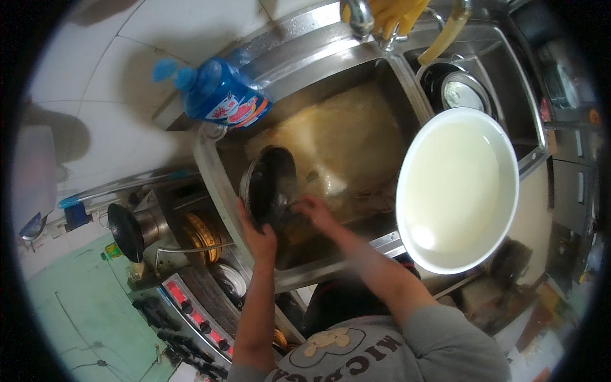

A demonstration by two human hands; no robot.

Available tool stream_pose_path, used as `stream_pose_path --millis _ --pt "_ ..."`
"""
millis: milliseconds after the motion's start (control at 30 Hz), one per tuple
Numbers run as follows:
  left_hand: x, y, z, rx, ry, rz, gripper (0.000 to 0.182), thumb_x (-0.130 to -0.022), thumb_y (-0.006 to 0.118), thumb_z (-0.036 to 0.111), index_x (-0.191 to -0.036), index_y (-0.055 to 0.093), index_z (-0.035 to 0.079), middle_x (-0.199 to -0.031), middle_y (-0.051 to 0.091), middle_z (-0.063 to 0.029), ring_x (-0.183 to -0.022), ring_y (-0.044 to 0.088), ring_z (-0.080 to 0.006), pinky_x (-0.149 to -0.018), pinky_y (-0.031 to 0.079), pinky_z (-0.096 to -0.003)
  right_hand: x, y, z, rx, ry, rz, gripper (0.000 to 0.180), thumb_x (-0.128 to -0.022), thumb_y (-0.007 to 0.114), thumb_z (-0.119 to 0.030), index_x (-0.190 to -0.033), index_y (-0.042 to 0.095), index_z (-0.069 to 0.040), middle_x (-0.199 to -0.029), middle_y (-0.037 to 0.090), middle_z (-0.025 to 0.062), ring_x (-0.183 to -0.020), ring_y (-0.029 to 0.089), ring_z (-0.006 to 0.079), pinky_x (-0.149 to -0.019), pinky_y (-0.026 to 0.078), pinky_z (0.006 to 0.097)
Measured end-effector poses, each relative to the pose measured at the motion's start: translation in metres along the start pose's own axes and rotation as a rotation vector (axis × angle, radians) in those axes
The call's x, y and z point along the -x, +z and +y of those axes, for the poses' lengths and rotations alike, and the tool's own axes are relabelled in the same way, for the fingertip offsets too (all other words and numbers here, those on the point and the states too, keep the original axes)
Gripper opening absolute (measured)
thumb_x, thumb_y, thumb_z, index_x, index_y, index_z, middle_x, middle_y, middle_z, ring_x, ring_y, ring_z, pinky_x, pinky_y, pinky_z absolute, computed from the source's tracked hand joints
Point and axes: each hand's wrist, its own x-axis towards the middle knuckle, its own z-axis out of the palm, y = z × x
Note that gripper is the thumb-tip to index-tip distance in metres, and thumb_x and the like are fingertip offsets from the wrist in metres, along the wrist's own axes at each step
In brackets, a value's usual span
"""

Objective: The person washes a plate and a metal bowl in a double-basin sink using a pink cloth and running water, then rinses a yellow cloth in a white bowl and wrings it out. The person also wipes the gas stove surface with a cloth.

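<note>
Inside the left basin of a stainless-steel sink (382,76), my left hand (258,238) grips the near rim of a dark round pan (272,179). The pan is tilted on its side, with its black inside turned to the right. My right hand (312,212) is beside the pan's lower right edge, fingers curled. Something greyish and blurred lies between its fingertips and the pan; whether it is held cannot be told. Cloudy brownish water (353,129) covers the basin floor, and a pale shiny patch (331,184) shows in it.
A blue dish-soap bottle (224,95) stands on the sink's left rim. A white basin of pale liquid (458,191) sits at the right, partly over the divider. Metal bowls (463,90) fill part of the right basin. A faucet (360,19) and yellow gloves (398,16) are at the back.
</note>
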Motion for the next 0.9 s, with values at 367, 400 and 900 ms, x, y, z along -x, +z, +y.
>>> stream_pose_path --millis 367,400,900 --pt "0.009 -0.052 0.072 -0.109 0.153 -0.037 0.071 -0.071 0.037 -0.011 -0.141 0.035 0.0 -0.139 0.04 -0.018 -0.128 0.042 -0.0328 -0.107 0.034 -0.0382 0.016 0.01 -0.069 0.758 -0.281 0.42 0.028 -0.078 0.064 -0.015 -0.102 0.058 -0.003 -0.095 0.061 0.0232 -0.091 0.059 0.0409 -0.076 0.047 0.0468" --pt "0.007 -0.061 0.069 -0.106 0.174 0.033 0.07 -0.072 0.038 -0.011 -0.141 0.034 0.001 -0.137 0.042 -0.0172 -0.126 0.043 -0.0325 -0.105 0.035 -0.0381 0.019 0.008 -0.075 0.688 -0.277 0.388 0.027 -0.079 0.064 -0.016 -0.103 0.058 -0.004 -0.094 0.062 0.0211 -0.089 0.06 0.0384 -0.076 0.047 0.0448" --pt "0.03 0.018 0.202 0.921 -0.351 -0.012 0.067 -0.076 0.052 -0.003 -0.14 0.03 0.002 -0.122 0.053 -0.0125 -0.097 0.059 -0.023 -0.073 0.051 -0.0321 0.275 -0.163 -0.25 0.094 -0.481 0.437 0.018 -0.089 0.063 -0.013 -0.104 0.061 -0.004 -0.083 0.063 0.0013 -0.076 0.056 0.0075 -0.07 0.047 0.0251"
